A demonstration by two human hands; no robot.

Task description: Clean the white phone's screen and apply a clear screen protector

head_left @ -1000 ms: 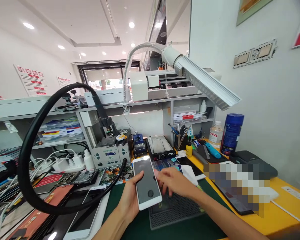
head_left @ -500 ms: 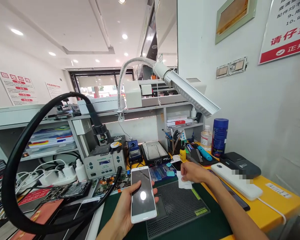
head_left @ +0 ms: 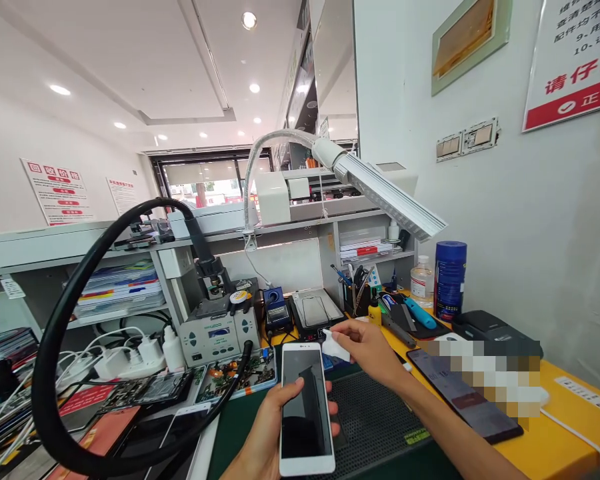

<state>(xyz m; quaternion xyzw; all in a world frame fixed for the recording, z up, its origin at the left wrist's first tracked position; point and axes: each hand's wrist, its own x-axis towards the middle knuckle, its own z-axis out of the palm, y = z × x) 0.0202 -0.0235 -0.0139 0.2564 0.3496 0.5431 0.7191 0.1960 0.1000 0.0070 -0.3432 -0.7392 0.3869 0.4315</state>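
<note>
A white smartphone [head_left: 307,413] with a dark screen is held upright in my left hand [head_left: 265,427], the thumb lying across its front and the fingertips wrapped round its right edge. Pinched between the thumb and fingers of my right hand [head_left: 373,350] is a small white wipe [head_left: 336,345]. The wipe is just above and to the right of the phone's top corner, apart from the screen. Both hands are over a dark perforated mat [head_left: 380,417] that lies on a green work surface [head_left: 240,410].
A hot-air station [head_left: 217,337] with a thick black hose [head_left: 45,373] stands left. A tray of circuit boards [head_left: 237,377] lies before it. At right are a yellow bottle [head_left: 375,315], a blue can [head_left: 450,280] and a large dark phone [head_left: 463,397]. A lamp [head_left: 390,190] hangs above.
My right hand has lifted the white wipe off the mat area and brought it left toward the phone's top. The phone appears slightly lower and further right, as the view has shifted.
</note>
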